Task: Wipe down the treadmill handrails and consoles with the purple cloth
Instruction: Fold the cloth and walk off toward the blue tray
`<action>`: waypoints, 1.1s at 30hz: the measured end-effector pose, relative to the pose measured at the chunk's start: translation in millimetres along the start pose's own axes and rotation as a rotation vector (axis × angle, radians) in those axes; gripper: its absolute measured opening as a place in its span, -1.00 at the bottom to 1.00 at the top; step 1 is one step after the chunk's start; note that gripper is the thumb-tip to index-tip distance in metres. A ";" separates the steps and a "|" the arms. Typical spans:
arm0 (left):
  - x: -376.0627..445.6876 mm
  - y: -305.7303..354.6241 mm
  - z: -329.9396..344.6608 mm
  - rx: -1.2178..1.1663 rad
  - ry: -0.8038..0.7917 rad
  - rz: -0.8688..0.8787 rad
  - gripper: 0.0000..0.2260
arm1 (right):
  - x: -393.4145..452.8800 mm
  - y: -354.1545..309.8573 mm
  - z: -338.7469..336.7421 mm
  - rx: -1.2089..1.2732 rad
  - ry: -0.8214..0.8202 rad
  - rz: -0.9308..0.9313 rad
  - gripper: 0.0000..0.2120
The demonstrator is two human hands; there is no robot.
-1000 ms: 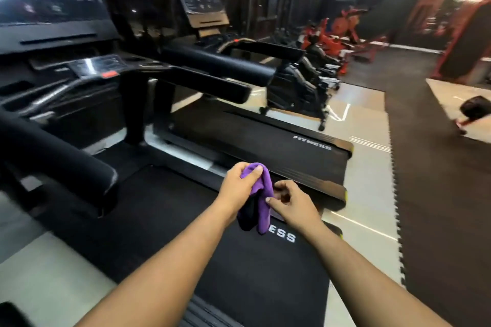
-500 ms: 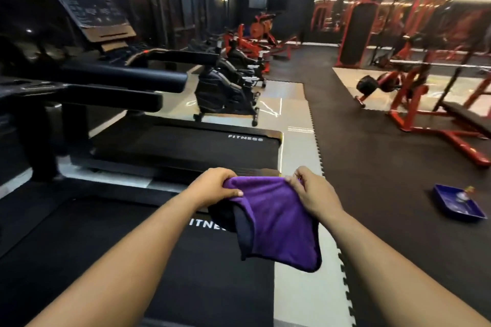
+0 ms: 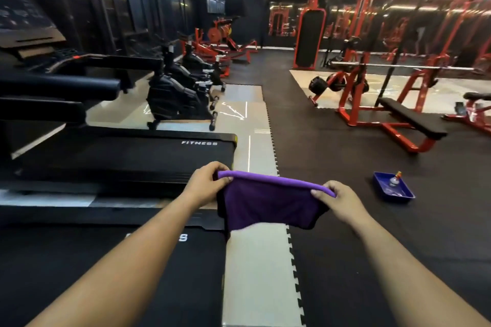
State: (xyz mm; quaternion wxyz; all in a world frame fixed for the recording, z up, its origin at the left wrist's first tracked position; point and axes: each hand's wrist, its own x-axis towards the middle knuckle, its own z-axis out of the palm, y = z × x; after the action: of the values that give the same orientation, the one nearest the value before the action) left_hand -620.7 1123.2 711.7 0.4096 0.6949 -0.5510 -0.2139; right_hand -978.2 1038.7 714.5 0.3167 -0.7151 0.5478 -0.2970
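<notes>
1. now the left hand (image 3: 206,184) and right hand (image 3: 338,202) each pinch a top corner of the cloth (image 3: 268,203), stretched between them at 12 o'clock.
2. the handrail (image 3: 61,87) lies at 10 o'clock, its long axis running left to right, nearer the left hand, so that hand probably leads.

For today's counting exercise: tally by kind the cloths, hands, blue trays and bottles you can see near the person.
Purple cloth: 1
Hands, left hand and right hand, each gripping a top corner of the cloth: 2
Blue tray on the floor mat: 1
Bottle in the tray: 1
Total: 5
</notes>
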 end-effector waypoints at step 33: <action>236.1 172.7 406.9 -0.378 -0.583 0.122 -0.56 | 220.8 147.9 -96.4 0.859 0.397 0.421 -0.71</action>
State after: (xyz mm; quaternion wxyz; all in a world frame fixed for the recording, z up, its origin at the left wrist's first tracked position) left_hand -956.2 755.5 654.0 0.3686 0.4824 -0.6360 -0.4765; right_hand -1091.3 782.4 676.6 0.5245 -0.3245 0.5582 -0.5550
